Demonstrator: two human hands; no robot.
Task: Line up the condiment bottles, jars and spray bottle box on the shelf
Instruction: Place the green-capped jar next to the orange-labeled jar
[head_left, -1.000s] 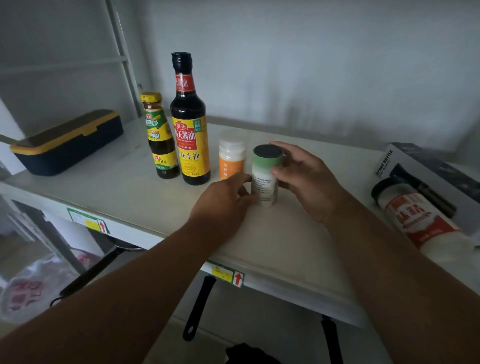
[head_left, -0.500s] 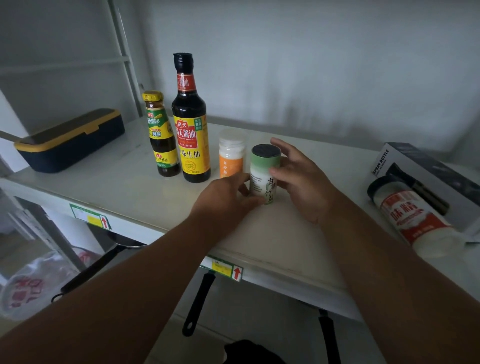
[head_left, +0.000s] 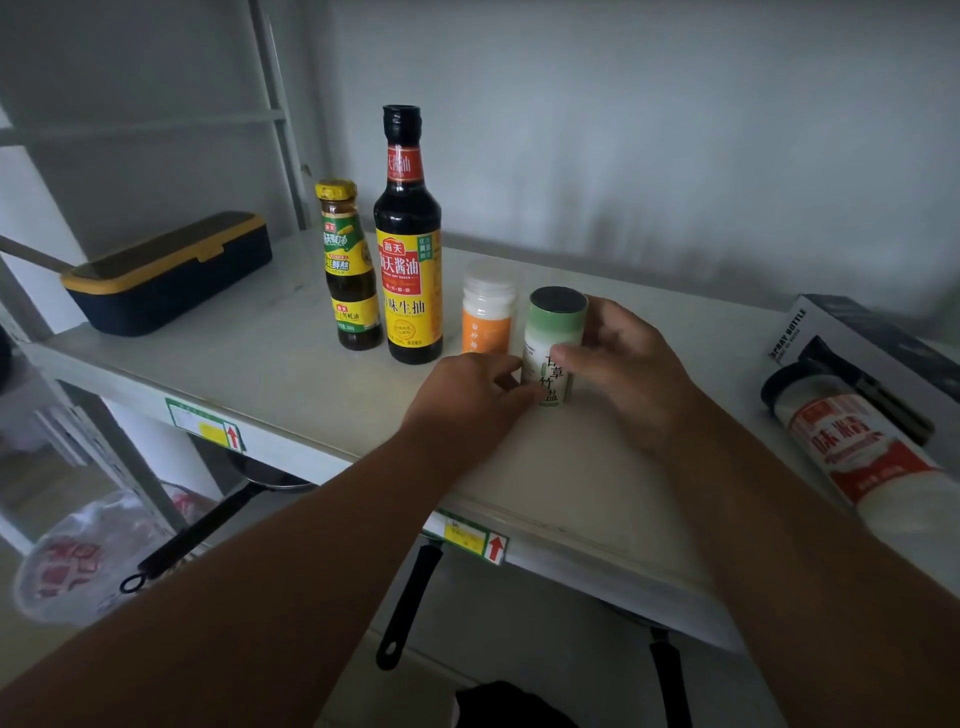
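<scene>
A green-topped salt jar (head_left: 553, 332) stands upright on the white shelf (head_left: 291, 364). My left hand (head_left: 467, 400) touches its lower left side and my right hand (head_left: 623, 364) wraps its right side, thumb across the label. To its left stand an orange-labelled white jar (head_left: 487, 317), a tall soy sauce bottle (head_left: 409, 244) and a smaller yellow-capped sauce bottle (head_left: 348, 270) in a row. At the right a red-labelled jar (head_left: 852, 447) lies on its side against the spray bottle box (head_left: 878, 358).
A dark blue box with a yellow-trimmed lid (head_left: 171, 270) sits at the shelf's left end. Black pan handles (head_left: 410, 603) hang below the shelf edge, and a plastic bag (head_left: 88, 561) lies lower left. A wall runs behind the shelf.
Both hands have turned the green-topped jar, so its printed label now faces me. It stays beside the orange-labelled jar.
</scene>
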